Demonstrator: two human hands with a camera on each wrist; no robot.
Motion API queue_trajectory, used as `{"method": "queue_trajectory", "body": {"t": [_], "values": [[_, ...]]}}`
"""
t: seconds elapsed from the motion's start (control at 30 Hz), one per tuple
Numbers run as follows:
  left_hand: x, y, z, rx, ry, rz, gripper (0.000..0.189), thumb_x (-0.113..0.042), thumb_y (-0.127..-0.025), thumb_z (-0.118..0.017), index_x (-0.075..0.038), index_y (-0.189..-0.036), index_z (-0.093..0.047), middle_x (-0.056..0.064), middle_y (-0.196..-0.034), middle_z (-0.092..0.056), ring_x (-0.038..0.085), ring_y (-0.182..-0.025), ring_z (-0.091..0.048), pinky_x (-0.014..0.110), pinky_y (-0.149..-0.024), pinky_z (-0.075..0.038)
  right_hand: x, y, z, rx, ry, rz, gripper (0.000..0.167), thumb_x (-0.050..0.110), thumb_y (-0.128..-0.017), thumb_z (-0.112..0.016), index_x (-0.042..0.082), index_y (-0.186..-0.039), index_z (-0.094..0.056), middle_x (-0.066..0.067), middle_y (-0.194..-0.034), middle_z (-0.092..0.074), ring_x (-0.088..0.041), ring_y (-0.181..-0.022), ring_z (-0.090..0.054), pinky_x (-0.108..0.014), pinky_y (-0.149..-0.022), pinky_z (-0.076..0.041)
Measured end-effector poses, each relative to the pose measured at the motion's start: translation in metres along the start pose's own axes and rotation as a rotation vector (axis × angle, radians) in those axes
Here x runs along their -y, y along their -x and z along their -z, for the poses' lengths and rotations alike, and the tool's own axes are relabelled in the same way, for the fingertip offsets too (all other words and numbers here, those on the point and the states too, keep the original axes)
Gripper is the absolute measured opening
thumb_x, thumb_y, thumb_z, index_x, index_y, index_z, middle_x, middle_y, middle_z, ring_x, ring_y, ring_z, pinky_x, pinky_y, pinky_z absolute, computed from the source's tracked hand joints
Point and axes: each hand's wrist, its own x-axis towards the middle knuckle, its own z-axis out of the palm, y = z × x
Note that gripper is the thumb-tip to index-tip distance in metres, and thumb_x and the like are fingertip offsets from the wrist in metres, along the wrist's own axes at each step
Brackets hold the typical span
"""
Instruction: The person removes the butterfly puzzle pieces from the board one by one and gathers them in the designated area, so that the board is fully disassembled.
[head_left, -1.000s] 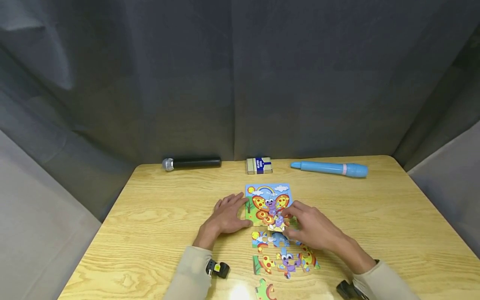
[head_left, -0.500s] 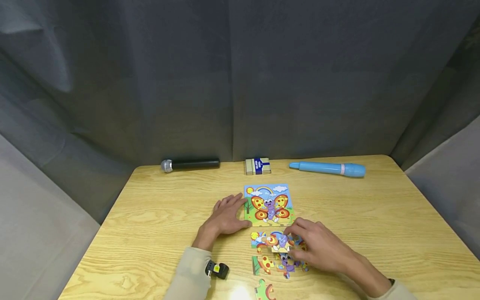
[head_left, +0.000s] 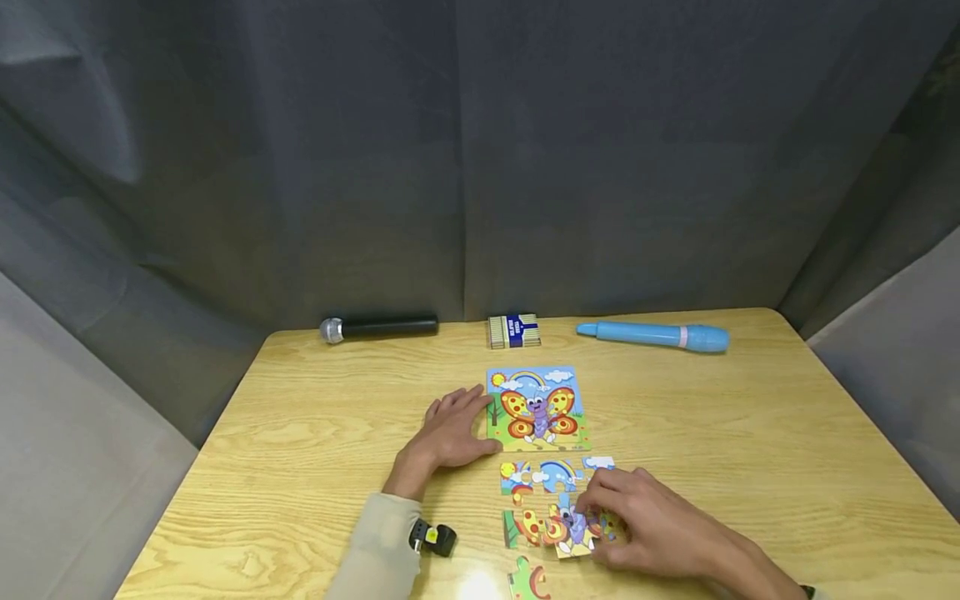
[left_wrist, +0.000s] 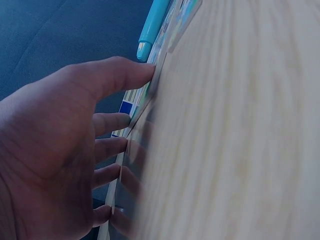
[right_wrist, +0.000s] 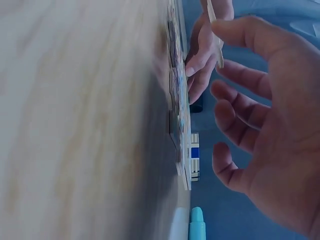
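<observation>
My right hand (head_left: pixel 651 525) pinches a jigsaw piece (head_left: pixel 573 537) showing the butterfly's purple body and part of an orange wing. In the right wrist view the thin piece (right_wrist: pixel 220 56) is seen edge-on between thumb and finger, raised off the table. It overlaps the middle row of loose jigsaw pieces (head_left: pixel 558 475) in the head view. Behind them lies a square butterfly picture board (head_left: pixel 536 408). My left hand (head_left: pixel 450 433) lies at its left side, with thumb and fingers spread and fingertips at the edge; in the left wrist view the fingers (left_wrist: pixel 111 147) are nearly straight.
Along the table's back lie a black microphone (head_left: pixel 386 327), a flat bundle of pale sticks with a blue label (head_left: pixel 514 331) and a light-blue wand-like thing with a pink band (head_left: pixel 648 334). A green jigsaw piece (head_left: pixel 525 575) lies nearest the front. Dark cloth (head_left: pixel 600 167) hangs behind.
The right hand has carried the pinched jigsaw piece from over the picture board toward the front, past the top row to the middle row. The left hand stays by the board.
</observation>
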Motion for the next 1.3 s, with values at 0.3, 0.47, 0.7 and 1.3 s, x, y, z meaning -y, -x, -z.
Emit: {"method": "queue_trajectory", "body": {"t": [0.3,0.47,0.7,1.3], "values": [[0.0,-0.001,0.001,0.003,-0.004,0.004,0.079,-0.056,-0.083,-0.063,-0.026,-0.151,-0.035,-0.002,-0.162,-0.022,0.026,-0.15,-0.018,0.054,-0.121,-0.012,0.006,0.009,-0.002,0.094,-0.052,0.045,0.038,0.036,-0.067,-0.083,0.041,-0.099,-0.063,0.031,-0.101,-0.051,0.007,-0.094,-0.049,-0.022,-0.079,-0.04],[-0.001,0.0,0.002,0.006,-0.005,0.003,0.079,-0.055,-0.083,-0.064,-0.026,-0.151,-0.035,-0.002,-0.162,-0.021,0.026,-0.15,-0.018,0.054,-0.121,-0.012,0.008,0.011,-0.003,0.182,-0.072,0.054,0.032,0.045,-0.074,-0.078,0.038,-0.101,-0.063,0.029,-0.102,-0.053,0.006,-0.094,-0.049,-0.025,-0.079,-0.043],[-0.001,0.001,0.003,0.001,0.014,-0.009,0.078,-0.053,-0.084,-0.065,-0.024,-0.15,-0.036,0.001,-0.162,-0.023,0.028,-0.149,-0.019,0.056,-0.12,-0.012,0.011,0.011,-0.007,0.248,-0.057,0.049,0.03,0.061,-0.08,-0.068,0.037,-0.098,-0.062,0.025,-0.104,-0.057,0.003,-0.095,-0.052,-0.029,-0.076,-0.043],[0.0,0.0,0.001,0.0,0.005,-0.004,0.079,-0.054,-0.083,-0.064,-0.025,-0.15,-0.036,0.0,-0.162,-0.022,0.028,-0.15,-0.018,0.055,-0.12,-0.012,-0.001,0.004,-0.001,0.128,-0.08,-0.122,0.036,0.05,-0.074,-0.078,0.036,-0.104,-0.062,0.023,-0.097,-0.052,0.003,-0.082,-0.046,-0.019,-0.073,-0.042]]}}
